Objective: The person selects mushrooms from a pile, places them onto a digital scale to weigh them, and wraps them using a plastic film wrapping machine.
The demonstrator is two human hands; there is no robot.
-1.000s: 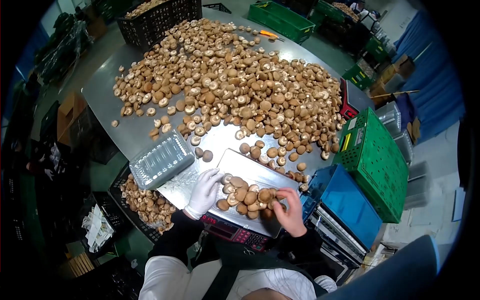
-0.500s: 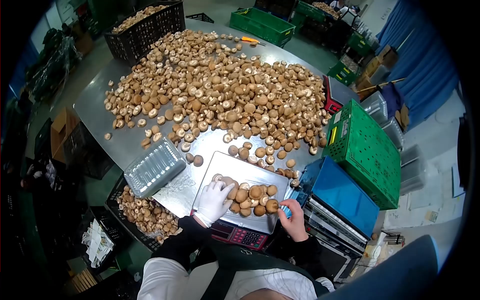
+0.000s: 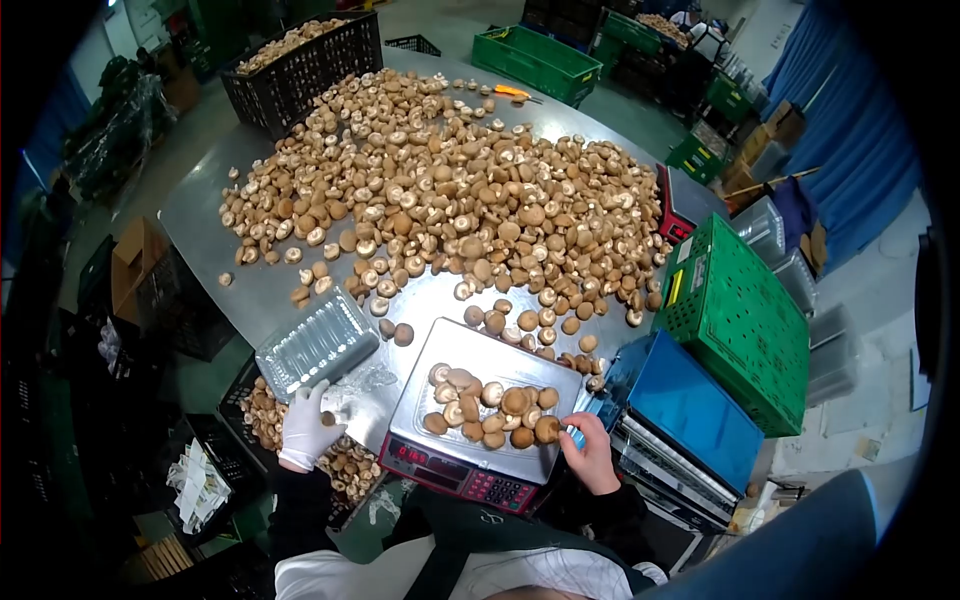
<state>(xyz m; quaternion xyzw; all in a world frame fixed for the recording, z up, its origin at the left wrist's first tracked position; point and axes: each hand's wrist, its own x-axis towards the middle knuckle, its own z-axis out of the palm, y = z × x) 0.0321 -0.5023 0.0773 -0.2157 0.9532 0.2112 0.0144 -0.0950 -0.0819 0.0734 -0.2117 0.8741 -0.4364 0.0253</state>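
My left hand [image 3: 310, 430], in a white glove, is left of the scale with its fingers closed around a small brown mushroom [image 3: 328, 418]. It is beside a clear plastic tray [image 3: 318, 342] and above a crate of mushrooms. My bare right hand [image 3: 590, 450] is at the right edge of the scale's metal plate [image 3: 425, 385]. Its thumb and index finger are apart, their tips close against a brown mushroom [image 3: 547, 430]. Several mushrooms [image 3: 492, 394] lie spread on the plate. The red scale display [image 3: 412, 454] is lit.
A large mushroom heap [image 3: 450, 190] covers the metal table [image 3: 195, 215]. At the right are a green crate [image 3: 745, 320] and a blue-topped machine [image 3: 680, 400]. A black crate [image 3: 300, 75], an orange-handled tool [image 3: 512, 91] and another red scale [image 3: 675, 205] are farther back.
My left hand has moved left off the scale plate and now has a mushroom in it. The mushrooms on the plate are more spread out. My right hand stays at the plate's right edge.
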